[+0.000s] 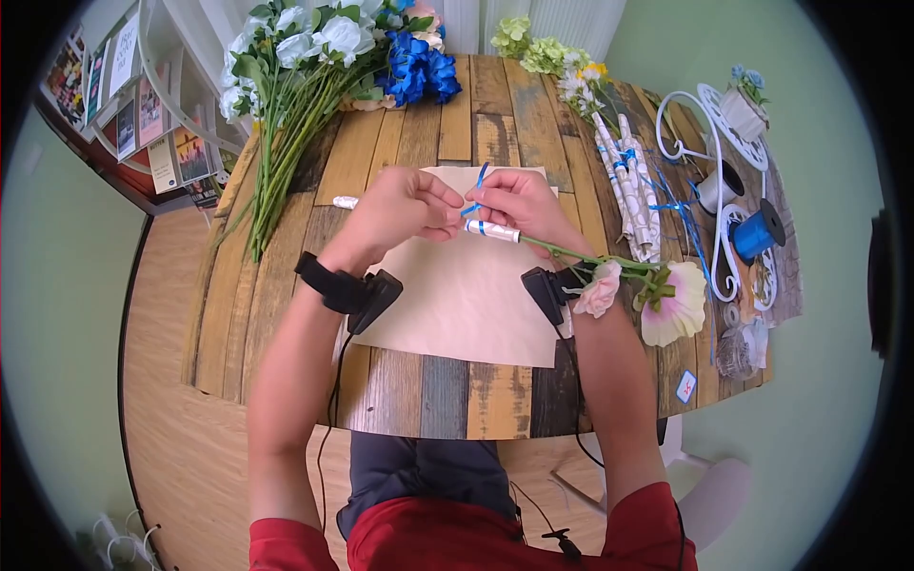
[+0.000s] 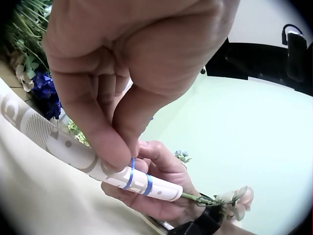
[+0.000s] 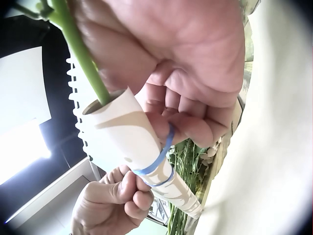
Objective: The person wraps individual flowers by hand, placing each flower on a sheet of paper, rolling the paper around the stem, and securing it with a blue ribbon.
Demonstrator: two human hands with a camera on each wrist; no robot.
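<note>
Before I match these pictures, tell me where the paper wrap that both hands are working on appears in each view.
Head: the paper wrap is just above centre, partly hidden.
Left wrist: the paper wrap slants from the left edge to below centre.
Right wrist: the paper wrap is mid-picture, slanting down to the right.
Shared landmark: the blue ribbon around it.

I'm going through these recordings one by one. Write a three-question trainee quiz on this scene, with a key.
1. True or false: a narrow, shiny blue ribbon circles the patterned white paper tube.
2. What lies beneath the tube? A) a red towel; B) a pale beige rectangular sheet; C) a round black tray.
3. Which hand is nearer the large pale flower with a pinkish centre?

Key: 1. True. 2. B. 3. The bare right hand.
</note>
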